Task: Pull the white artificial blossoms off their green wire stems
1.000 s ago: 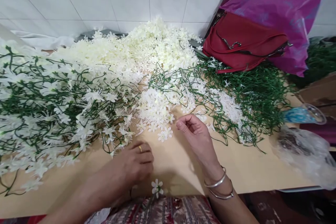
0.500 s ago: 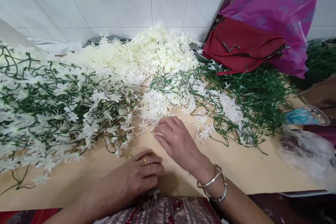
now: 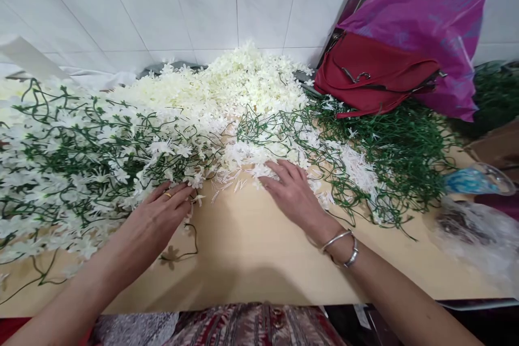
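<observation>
My left hand, with a gold ring, lies flat with fingers stretched against the edge of a heap of green stems covered in white flowers. My right hand, with silver bangles at the wrist, rests palm down, fingers spread, on the loose white flower heads in the middle of the tan table. A large pile of cream flower heads lies behind, near the wall. Bare green stems are heaped to the right.
A red handbag sits at the back right under a purple plastic bag. A clear plastic bag and a blue-topped container lie at the right edge. White tiled wall behind.
My left hand moved from the table's near edge up and left to the flowered stems and opened. My right hand slid forward onto the loose flower heads, fingers spread.
</observation>
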A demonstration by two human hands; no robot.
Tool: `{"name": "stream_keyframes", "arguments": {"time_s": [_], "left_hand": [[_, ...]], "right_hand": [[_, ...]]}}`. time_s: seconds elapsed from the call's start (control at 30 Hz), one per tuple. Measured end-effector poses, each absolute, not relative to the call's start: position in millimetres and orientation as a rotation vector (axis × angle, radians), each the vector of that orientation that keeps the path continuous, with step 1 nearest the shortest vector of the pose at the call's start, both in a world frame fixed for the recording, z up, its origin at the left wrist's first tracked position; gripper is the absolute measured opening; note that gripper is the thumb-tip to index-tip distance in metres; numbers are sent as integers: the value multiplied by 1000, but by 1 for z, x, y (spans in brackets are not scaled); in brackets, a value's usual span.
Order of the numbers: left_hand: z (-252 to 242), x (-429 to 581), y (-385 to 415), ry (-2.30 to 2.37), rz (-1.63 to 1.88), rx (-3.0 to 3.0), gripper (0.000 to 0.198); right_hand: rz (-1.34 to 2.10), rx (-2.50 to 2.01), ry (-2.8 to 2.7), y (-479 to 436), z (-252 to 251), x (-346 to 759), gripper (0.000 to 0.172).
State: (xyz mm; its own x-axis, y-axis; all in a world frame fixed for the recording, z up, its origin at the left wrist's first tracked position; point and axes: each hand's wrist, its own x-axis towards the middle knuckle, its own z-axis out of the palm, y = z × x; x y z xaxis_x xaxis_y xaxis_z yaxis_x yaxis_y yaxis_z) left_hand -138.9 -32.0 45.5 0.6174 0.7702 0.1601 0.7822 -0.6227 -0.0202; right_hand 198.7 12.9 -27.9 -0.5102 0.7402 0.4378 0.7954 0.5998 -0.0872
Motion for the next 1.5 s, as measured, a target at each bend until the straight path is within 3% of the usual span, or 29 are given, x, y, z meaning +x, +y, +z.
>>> {"name": "stream_keyframes", "arguments": {"time_s": [0.1,0.27,0.4,0.5,0.67,0.83,0.93,1.17,1.33,1.5], "left_hand": [[51,-134,-36,-1229,-80,-2775,46],[58,-111,-60,-1382,-203,-2878,47],[27,-78,-79,-1244,-459,-3249,20],[-6,-65,-85,-1232,-771,-3077,19],[-30,-95,-65,-1223,-555,-2778,19],[-27,-126,-48,-1221,-430,-2726,30],[-13,-101,-59,-1310,-530,-2759,27],[13,-3,-46,-1737,-1420,-2894,21],[-2,22,-15,-2054,-2023,-2677,24],[-14,28,-9,-2176,-2467,-2613,27]], "right_hand": [[-168,-1245,-2379,10,-22,215,18],[-145,-1262,-2310,0,-3,210,12],[1,-1226,-2196,-4,9,195,12],[227,-1213,-2042,-3,14,190,15],[523,-1284,-1616,1,16,193,11],[460,-1314,-1500,0,11,199,10],[462,-1300,-1501,-1,6,199,10],[519,-1263,-1532,-2,1,195,8],[476,-1248,-1561,-2,2,197,9],[700,-1209,-1570,-5,2,193,5]]}}
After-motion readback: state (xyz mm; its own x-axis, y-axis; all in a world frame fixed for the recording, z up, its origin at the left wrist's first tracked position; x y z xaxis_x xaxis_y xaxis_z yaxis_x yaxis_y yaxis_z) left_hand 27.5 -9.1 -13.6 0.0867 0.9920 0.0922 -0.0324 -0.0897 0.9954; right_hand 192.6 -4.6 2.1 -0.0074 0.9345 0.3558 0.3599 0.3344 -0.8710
